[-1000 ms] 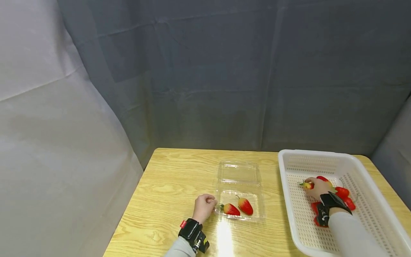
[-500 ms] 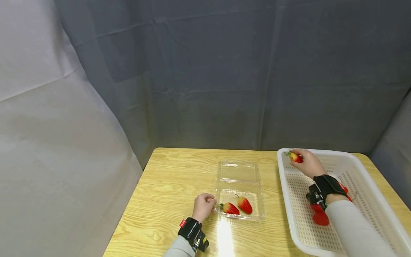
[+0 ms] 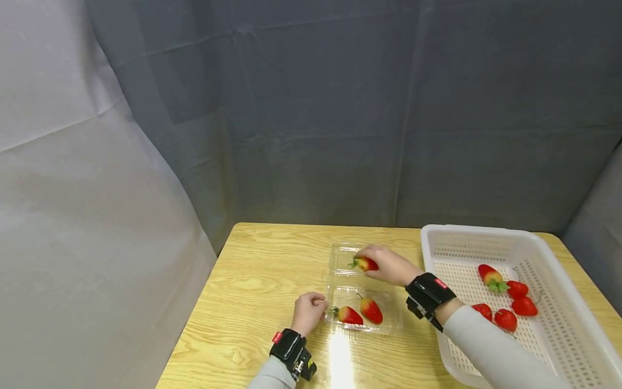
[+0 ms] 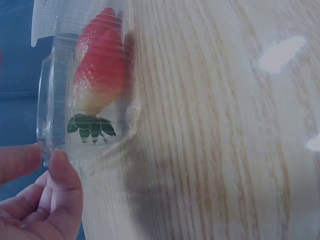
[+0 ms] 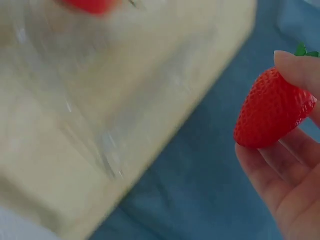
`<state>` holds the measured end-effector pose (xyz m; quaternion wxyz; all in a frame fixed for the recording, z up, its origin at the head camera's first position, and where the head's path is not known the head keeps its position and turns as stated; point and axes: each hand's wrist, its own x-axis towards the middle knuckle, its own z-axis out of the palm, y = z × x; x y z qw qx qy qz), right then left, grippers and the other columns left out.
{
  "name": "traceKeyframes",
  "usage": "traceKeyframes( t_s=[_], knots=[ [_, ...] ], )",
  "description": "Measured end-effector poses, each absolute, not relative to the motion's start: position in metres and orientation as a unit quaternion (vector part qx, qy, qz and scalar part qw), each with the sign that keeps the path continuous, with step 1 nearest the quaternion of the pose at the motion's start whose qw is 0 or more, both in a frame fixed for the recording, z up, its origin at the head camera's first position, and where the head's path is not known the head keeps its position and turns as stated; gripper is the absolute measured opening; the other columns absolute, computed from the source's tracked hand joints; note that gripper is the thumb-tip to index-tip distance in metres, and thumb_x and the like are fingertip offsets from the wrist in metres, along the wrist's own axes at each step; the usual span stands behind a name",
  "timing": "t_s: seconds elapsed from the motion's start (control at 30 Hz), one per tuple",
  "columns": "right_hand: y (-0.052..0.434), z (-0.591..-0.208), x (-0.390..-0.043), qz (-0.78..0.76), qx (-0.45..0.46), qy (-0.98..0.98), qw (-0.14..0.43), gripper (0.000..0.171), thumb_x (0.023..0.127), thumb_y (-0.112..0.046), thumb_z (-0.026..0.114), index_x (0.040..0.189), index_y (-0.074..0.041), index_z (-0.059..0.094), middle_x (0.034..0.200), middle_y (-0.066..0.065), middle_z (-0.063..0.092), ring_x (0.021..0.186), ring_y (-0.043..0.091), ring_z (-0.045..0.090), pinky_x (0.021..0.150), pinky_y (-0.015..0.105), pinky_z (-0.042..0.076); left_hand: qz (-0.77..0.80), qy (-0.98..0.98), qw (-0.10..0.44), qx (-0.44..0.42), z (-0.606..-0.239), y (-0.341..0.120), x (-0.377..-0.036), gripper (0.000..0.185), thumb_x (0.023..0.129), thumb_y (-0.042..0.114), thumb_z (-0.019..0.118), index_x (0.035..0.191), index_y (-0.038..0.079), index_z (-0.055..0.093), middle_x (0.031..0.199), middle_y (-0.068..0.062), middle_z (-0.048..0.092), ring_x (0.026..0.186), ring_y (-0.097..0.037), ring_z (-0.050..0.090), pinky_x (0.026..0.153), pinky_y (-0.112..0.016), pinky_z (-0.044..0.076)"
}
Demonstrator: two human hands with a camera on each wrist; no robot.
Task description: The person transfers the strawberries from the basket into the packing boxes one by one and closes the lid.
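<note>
My right hand (image 3: 390,266) holds a strawberry (image 5: 272,110) between thumb and fingers, above the lid half of a clear plastic clamshell box (image 3: 335,292). Its green leaves point left in the head view. Two more strawberries lie in the box's near half: one on its side (image 3: 350,315) by the left wall, the other (image 3: 371,310) to its right. At the box's near left corner, my left hand (image 3: 308,314) pinches the clear rim between thumb and forefinger, as the left wrist view shows up close.
On the right of the wooden table (image 3: 252,281) stands a large white perforated basket (image 3: 430,270). Inside it are a strawberry (image 3: 491,275) with leaves and several red fruits (image 3: 525,306). A grey cloth (image 3: 311,119) hangs behind the table.
My right hand has lifted the strawberry out of the white basket and carried it left, over the clear box. The left hand has stayed at the box's corner.
</note>
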<state>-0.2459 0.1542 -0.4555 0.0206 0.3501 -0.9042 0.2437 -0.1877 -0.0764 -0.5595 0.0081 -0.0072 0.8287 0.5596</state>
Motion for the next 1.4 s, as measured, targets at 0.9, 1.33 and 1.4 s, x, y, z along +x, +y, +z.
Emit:
traceKeyframes(
  t_s=[0.9,1.33,1.4],
  knots=[
    [0.126,-0.518,-0.241,0.236,0.306,-0.910,-0.150,0.039,0.079,-0.005,0.068,0.115,0.000,0.057,0.110,0.016,0.060,0.102,0.032,0.056,0.085,0.044,0.046,0.565,0.825,0.019,-0.010,-0.565,-0.076,-0.189,0.012,0.080,0.000,0.064,0.088,-0.009,0.064,0.065,-0.008,0.062,0.050,-0.013,0.059,0.044,-0.021,0.046],
    [0.290,-0.406,-0.249,0.274,0.138,-0.951,-0.023,0.055,0.084,-0.016,0.065,0.127,0.008,0.042,0.122,0.033,0.045,0.107,0.049,0.044,0.082,0.057,0.041,0.551,0.835,0.005,0.005,-0.560,-0.079,-0.187,0.012,0.080,0.001,0.064,0.087,-0.008,0.065,0.065,-0.008,0.064,0.051,-0.013,0.059,0.043,-0.021,0.043],
    [0.318,-0.417,-0.243,0.263,0.108,-0.958,-0.050,0.057,0.082,-0.018,0.066,0.126,0.010,0.042,0.119,0.037,0.044,0.104,0.051,0.045,0.078,0.057,0.044,0.554,0.832,0.010,0.002,-0.559,-0.079,-0.187,0.013,0.080,0.001,0.064,0.088,-0.008,0.065,0.066,-0.009,0.064,0.052,-0.014,0.059,0.044,-0.021,0.043]
  ],
)
